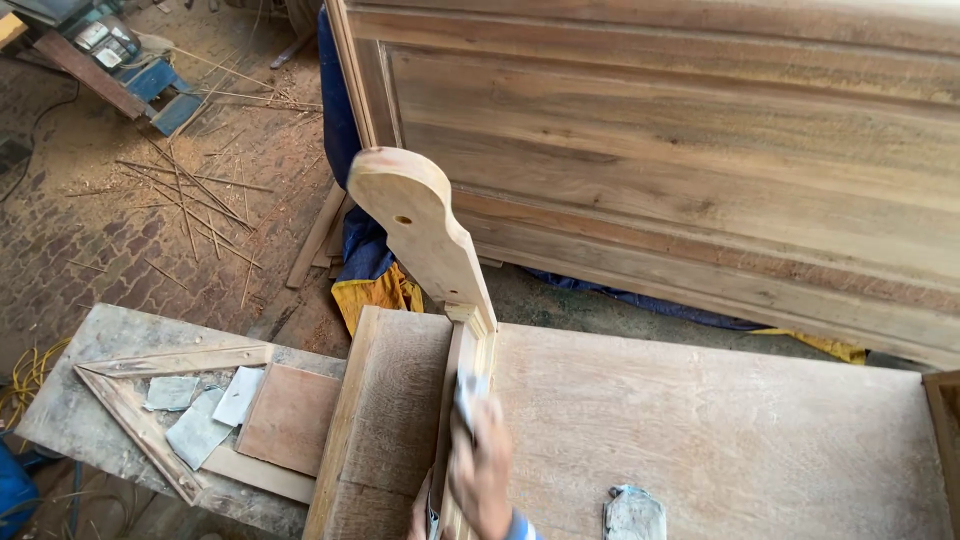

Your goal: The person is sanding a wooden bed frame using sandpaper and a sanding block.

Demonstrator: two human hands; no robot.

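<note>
A long shaped wooden piece (pixel 425 230), with a rounded end and a small hole, stands on edge on a wide wooden board (pixel 700 430). My right hand (pixel 482 470), blurred by motion and with a blue cuff, presses a grey-white piece of sandpaper (pixel 467 388) against the piece's upper edge. Only a sliver of my left hand (pixel 419 517) shows at the bottom edge, against the left side of the same piece. Its grip is hidden.
A second worn piece of sandpaper (pixel 633 515) lies on the board. On the low table (pixel 60 400) to the left are a triangular wooden frame (pixel 130 400), sandpaper sheets (pixel 200 425) and a plywood square (pixel 290 415). A large wooden panel (pixel 650 150) stands behind. Sticks (pixel 190 190) litter the brick floor.
</note>
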